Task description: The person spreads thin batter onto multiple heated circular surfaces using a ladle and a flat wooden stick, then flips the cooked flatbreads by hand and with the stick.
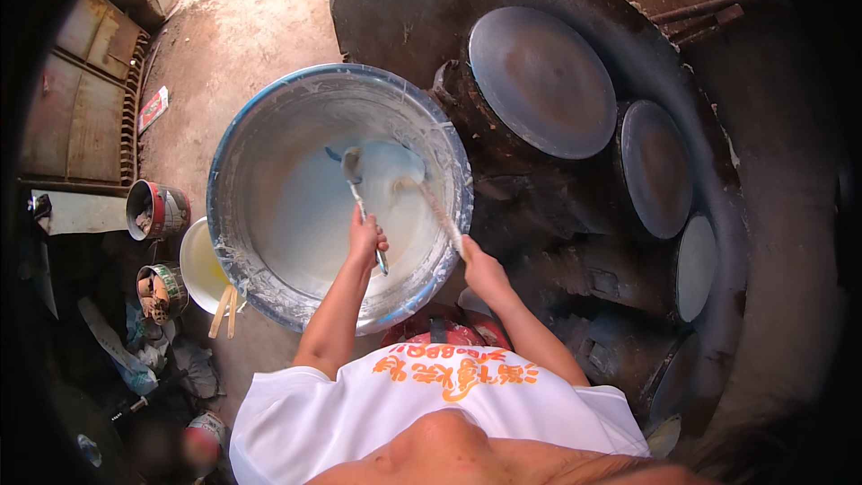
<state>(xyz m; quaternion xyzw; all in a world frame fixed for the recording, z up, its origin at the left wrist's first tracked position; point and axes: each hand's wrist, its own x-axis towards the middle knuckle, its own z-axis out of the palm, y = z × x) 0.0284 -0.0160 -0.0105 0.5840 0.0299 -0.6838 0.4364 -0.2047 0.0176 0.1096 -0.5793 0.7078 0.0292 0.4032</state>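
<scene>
A big round basin (235, 242) with a blue rim stands in front of me, its wall smeared with whitish residue and a pale, milky liquid (296, 216) inside. Over the basin my left hand (366, 238) is closed round the handle of a ladle (352, 164), whose grey head is at the liquid's surface. A small blue piece shows beside that head. My right hand (487, 271), at the basin's right rim, grips a pale, coated stick (440, 214). The stick's far end dips into the liquid, where the surface is swirled and blurred.
Right of the basin, several round flat griddles (543, 81) sit on dark stands before a curved dark sheet. At left are a pale bucket (203, 265), wooden sticks (224, 312), and two cans (157, 209) with stuff in them. Rusty metal panels (85, 99) line the far left.
</scene>
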